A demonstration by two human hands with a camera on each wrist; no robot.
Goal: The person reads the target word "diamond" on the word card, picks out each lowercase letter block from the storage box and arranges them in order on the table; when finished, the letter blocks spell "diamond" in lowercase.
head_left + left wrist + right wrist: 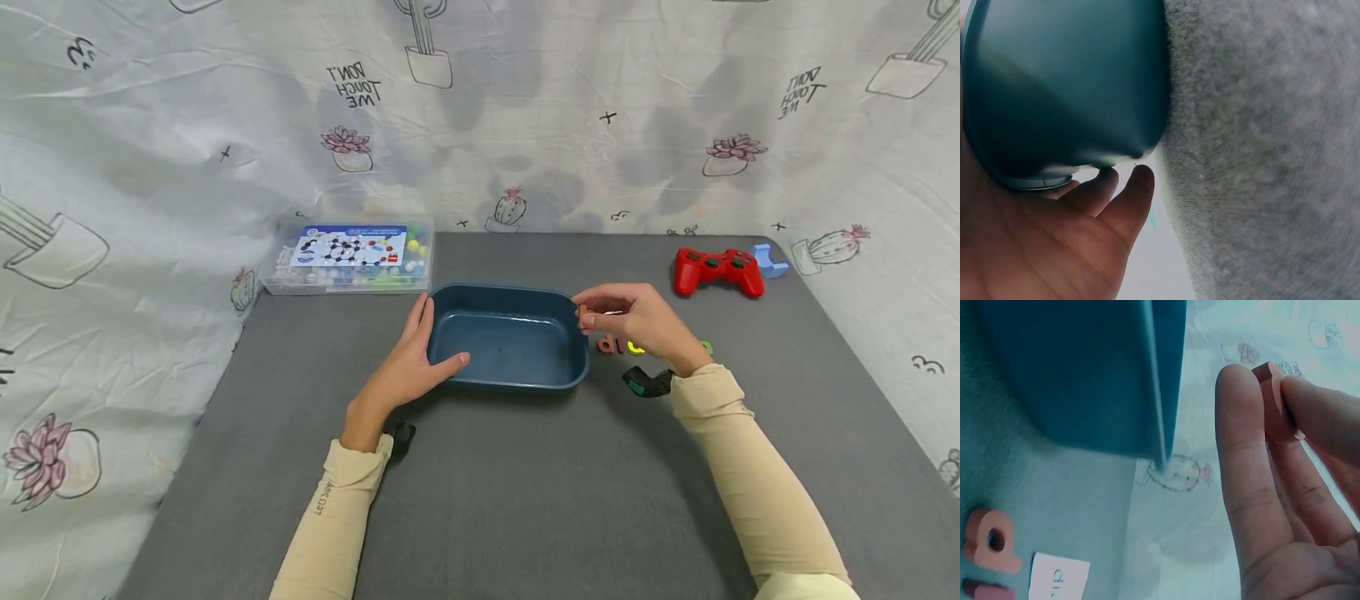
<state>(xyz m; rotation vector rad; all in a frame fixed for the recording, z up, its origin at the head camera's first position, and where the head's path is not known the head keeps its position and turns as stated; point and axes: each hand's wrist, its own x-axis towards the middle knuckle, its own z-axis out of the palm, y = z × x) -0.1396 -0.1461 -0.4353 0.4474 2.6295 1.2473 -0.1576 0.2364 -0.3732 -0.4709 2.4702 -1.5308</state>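
Observation:
A dark blue plastic tray (pixel 510 337) stands mid-table, with nothing visible inside. My left hand (pixel 401 367) holds its left end, thumb over the front rim and fingers along the outer side; in the left wrist view fingertips (pixel 1141 178) show beside the outer wall. Just off the tray's right rim, my right hand (pixel 637 321) pinches a small brownish-red piece (pixel 1277 406) between thumb and fingers; its full shape is hidden. Below that hand lie a brownish-red letter d (pixel 990 539), a dark red bar-like piece (pixel 988 590) and a yellow letter (pixel 635 347), partly covered.
A clear box (pixel 348 258) of small parts stands back left. At back right lie a red game controller (pixel 717 271) and a light blue plastic piece (pixel 769 262). A printed card (pixel 1059 578) lies near the letters. A green piece (pixel 707 346) shows beyond the right wrist.

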